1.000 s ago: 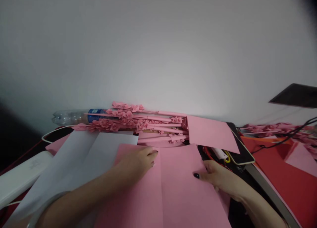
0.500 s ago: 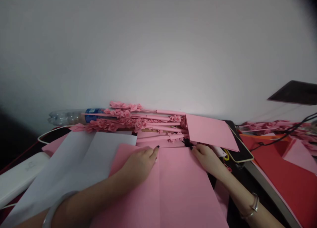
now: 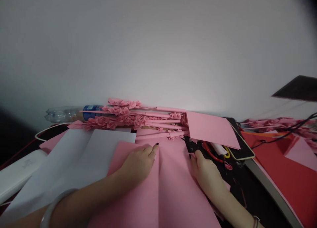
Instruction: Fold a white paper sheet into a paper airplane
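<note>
A large pink paper sheet (image 3: 182, 195) with a crease down its middle lies in front of me. My left hand (image 3: 141, 163) is closed on its left half, fingertips at the crease near the upper edge; the folded fingers' undersides are hidden. Along the right edge, my right hand (image 3: 204, 170) pinches the sheet between thumb and fingers. The right half bows up slightly from the crease. Just beyond lie several pink paper flowers (image 3: 121, 112) with rolled paper stems.
White paper (image 3: 81, 165) and a white device (image 3: 22, 172) lie left. A plastic bottle (image 3: 66, 114) rests by the wall. Folded pink paper (image 3: 210, 129), a phone-like dark slab (image 3: 241, 144), red-handled tool (image 3: 210, 152) and red paper (image 3: 284, 165) are right, with black cables (image 3: 282, 137) above.
My right hand has moved down from the sheet's upper edge along its right side, drawing that corner nearer. The right half has lifted into a curve. My left hand stays near the crease.
</note>
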`<state>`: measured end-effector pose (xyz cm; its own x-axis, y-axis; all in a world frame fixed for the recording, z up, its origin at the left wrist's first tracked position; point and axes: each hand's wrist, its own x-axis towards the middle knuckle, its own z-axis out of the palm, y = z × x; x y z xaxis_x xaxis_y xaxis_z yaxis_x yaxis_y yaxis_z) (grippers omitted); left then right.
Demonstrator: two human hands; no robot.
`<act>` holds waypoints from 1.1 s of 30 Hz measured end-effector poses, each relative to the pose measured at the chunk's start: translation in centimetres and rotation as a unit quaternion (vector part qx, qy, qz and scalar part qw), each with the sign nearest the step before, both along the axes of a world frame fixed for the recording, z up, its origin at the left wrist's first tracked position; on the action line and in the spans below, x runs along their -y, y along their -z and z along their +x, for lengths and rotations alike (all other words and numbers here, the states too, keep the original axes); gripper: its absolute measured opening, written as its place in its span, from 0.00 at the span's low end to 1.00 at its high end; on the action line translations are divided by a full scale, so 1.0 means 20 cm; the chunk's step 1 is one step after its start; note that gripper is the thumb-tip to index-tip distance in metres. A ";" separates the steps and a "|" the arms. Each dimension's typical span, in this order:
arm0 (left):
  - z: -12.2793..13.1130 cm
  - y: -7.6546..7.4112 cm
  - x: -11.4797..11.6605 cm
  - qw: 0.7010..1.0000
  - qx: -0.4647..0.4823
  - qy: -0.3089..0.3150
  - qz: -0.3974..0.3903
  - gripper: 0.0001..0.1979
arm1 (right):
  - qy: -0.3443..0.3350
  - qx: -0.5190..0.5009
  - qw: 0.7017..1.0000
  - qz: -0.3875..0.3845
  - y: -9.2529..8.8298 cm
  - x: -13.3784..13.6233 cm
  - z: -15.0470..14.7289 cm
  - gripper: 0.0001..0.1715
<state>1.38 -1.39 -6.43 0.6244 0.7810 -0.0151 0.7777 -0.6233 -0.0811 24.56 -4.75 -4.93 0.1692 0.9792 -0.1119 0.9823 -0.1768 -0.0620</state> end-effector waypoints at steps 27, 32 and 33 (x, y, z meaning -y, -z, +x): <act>-0.01 0.03 0.00 0.999 0.036 -0.003 0.002 0.24 | -0.015 -0.049 0.997 0.052 0.06 0.07 0.01 0.10; -0.01 0.02 0.00 0.999 0.034 -0.001 0.000 0.24 | -0.020 -0.087 0.992 0.089 0.08 0.06 0.03 0.10; -0.01 0.02 0.00 1.000 0.031 -0.001 -0.002 0.24 | -0.023 -0.100 0.990 0.101 0.08 0.06 0.04 0.11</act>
<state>1.18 -1.36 -6.92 0.6222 0.7826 0.0203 0.7828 -0.6216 -0.0306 25.43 -5.86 -6.45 0.1188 0.9911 0.0596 0.9532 -0.0970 -0.2863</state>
